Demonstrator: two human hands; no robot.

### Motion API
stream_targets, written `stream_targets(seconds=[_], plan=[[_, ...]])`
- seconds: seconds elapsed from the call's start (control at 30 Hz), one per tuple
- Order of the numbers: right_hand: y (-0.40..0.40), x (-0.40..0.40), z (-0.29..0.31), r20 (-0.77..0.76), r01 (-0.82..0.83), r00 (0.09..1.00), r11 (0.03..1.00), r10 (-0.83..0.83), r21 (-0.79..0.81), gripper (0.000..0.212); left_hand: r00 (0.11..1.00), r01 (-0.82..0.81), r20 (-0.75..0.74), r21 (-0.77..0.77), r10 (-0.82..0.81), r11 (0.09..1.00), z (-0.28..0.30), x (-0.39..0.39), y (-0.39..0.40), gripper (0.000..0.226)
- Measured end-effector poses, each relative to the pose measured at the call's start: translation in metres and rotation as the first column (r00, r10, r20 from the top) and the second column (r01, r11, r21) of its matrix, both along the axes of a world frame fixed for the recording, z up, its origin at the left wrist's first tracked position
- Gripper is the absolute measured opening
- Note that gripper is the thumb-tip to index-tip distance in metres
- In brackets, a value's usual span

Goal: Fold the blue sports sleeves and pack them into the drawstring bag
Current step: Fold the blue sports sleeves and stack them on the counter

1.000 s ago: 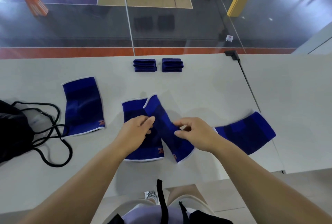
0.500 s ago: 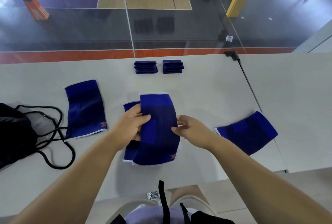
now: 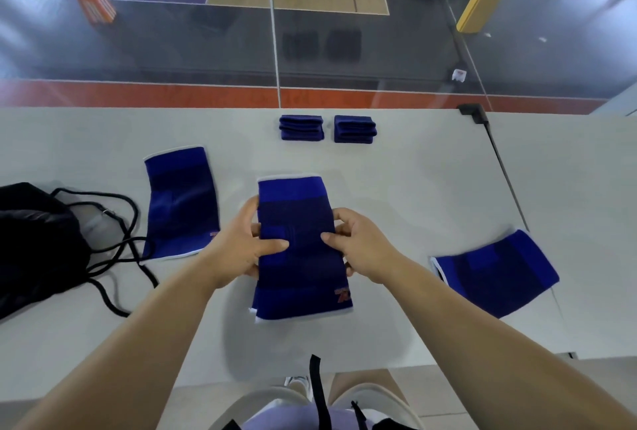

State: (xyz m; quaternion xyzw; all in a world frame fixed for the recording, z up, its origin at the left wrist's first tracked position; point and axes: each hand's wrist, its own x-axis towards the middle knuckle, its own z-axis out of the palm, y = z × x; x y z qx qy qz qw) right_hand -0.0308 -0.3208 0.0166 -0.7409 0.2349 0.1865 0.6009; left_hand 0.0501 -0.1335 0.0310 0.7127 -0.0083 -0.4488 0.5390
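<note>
The blue sleeve lay at mid-table, gripped at its side edges by the left hand and the right hand, thumbs on top. The black drawstring bag sat far left.

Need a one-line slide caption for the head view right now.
Both hands grip stacked sleeves mid-table; black bag lies left.
</note>
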Motion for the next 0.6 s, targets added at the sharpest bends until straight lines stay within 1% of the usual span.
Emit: stream_targets(seconds=[0.1,0.17,0.23,0.3,0.37,0.43,0.53,0.6], plan=[[0.007,0.004,-0.019,-0.084,-0.026,0.996,0.998,0.022,-0.05,0.027,0.994,-0.108,0.039,0.143,0.103,0.984,-0.024,-0.003,0.003,0.059],[0.01,0.005,-0.031,-0.128,-0.044,0.991,0.997,0.036,-0.063,0.034,0.99,-0.133,0.073,0.228,0.119,0.965,-0.038,-0.005,0.006,0.054],[0.01,0.006,-0.039,-0.138,-0.05,0.99,0.994,0.035,-0.101,0.035,0.988,-0.136,0.105,0.264,0.112,0.955,-0.047,-0.005,0.009,0.049],[0.01,0.007,-0.043,-0.128,-0.059,0.991,0.987,0.04,-0.149,0.032,0.986,-0.115,0.15,0.295,0.073,0.948,-0.05,-0.005,0.009,0.042],[0.011,0.009,-0.045,-0.121,-0.071,0.991,0.983,0.051,-0.171,0.028,0.986,-0.097,0.157,0.305,0.051,0.947,-0.051,-0.003,0.01,0.035],[0.013,0.01,-0.046,-0.127,-0.08,0.99,0.982,0.059,-0.169,0.029,0.992,-0.072,0.12,0.293,0.038,0.953,-0.052,0.0,0.013,0.029],[0.016,0.013,-0.048,-0.143,-0.08,0.988,0.981,0.054,-0.178,0.039,0.999,-0.02,0.052,0.283,0.005,0.959,-0.053,0.005,0.016,0.026],[0.019,0.014,-0.05,-0.131,-0.1,0.989,0.965,0.07,-0.241,0.041,0.999,0.006,0.048,0.292,-0.021,0.956,-0.054,0.005,0.017,0.028]])
